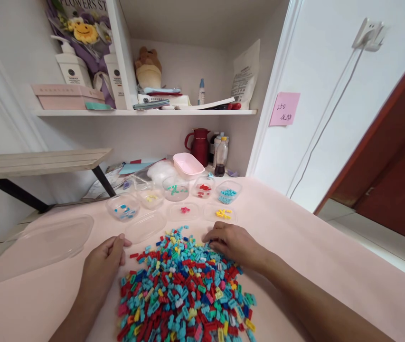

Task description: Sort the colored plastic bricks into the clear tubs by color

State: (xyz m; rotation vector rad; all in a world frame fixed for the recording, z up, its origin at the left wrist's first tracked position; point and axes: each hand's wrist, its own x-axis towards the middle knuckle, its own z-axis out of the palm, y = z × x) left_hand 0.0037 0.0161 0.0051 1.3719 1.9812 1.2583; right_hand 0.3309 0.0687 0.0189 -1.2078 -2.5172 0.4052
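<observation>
A large heap of small toy building bricks (188,289), mostly turquoise and red, spreads over the pink tabletop. My left hand (108,256) rests left of the heap, its thumb pressed against curled fingers; whatever is between them is hidden. Over the heap's far right edge, my right hand (229,240) bends its fingers down among the bricks, and its fingertips are partly hidden. Beyond the heap, clear containers hold blue bricks (125,211), pale yellow bricks (151,198), green bricks (175,190), red bricks (204,188) and turquoise bricks (228,193). Flat clear lids carry pink bricks (185,209) and yellow bricks (223,214).
A bare clear lid (145,227) lies near my left hand, and a larger one (45,242) farther left. Behind stand a pink tub (188,165), a red jug (200,147) and a bottle (221,157). A wooden stand (42,161) is at left, under a white shelf (145,113).
</observation>
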